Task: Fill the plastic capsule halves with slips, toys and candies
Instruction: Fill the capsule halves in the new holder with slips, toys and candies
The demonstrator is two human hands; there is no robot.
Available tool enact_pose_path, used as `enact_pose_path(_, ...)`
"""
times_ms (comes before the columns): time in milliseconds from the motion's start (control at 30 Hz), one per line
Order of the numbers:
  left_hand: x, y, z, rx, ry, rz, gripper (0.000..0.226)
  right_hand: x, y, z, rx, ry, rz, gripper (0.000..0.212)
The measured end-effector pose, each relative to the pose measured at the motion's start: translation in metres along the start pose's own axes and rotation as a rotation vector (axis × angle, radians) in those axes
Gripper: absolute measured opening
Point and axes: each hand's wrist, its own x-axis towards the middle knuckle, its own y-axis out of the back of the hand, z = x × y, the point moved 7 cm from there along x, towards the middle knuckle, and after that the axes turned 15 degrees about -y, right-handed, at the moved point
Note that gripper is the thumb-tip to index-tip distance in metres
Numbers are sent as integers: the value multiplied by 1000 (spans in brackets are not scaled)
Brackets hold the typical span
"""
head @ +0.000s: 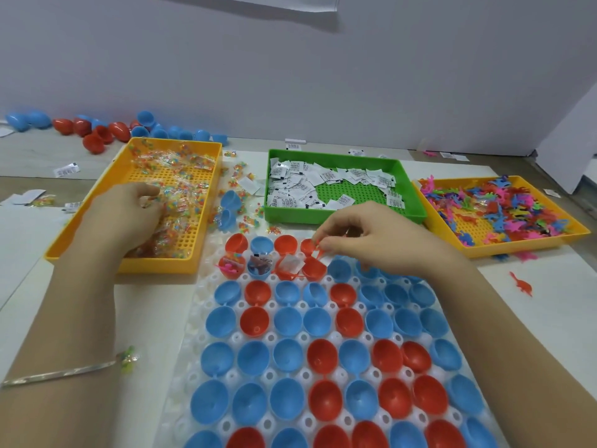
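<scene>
Blue and red capsule halves (pixel 287 354) sit open in a white holder tray (pixel 206 305). Three halves in the second row (pixel 260 266) hold slips and toys. My right hand (pixel 365 236) pinches a small red toy (pixel 318 250) just above a red half (pixel 313 268) in that row. My left hand (pixel 129 211) reaches into the left yellow tray (pixel 200 221) and its fingertips pinch at wrapped candies (pixel 174 189). Paper slips (pixel 310 184) lie in the green tray (pixel 339 215). Plastic toys (pixel 497 211) fill the right yellow tray (pixel 517 248).
Closed and open capsules (pixel 97 130) lie along the wall at the back left. Two blue halves (pixel 229 208) and loose candies lie between the left yellow tray and the green tray. A stray red toy (pixel 521 284) lies on the table at right.
</scene>
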Motion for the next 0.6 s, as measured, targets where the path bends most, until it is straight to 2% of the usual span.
enact_pose_path(167, 1, -1, 0, 10, -3, -16, 39, 3, -15, -1, -152, -9, 19, 10)
enact_pose_path(600, 4, -2, -4, -1, -18, 5, 37, 7, -14, -5, -300, -9, 115, 8)
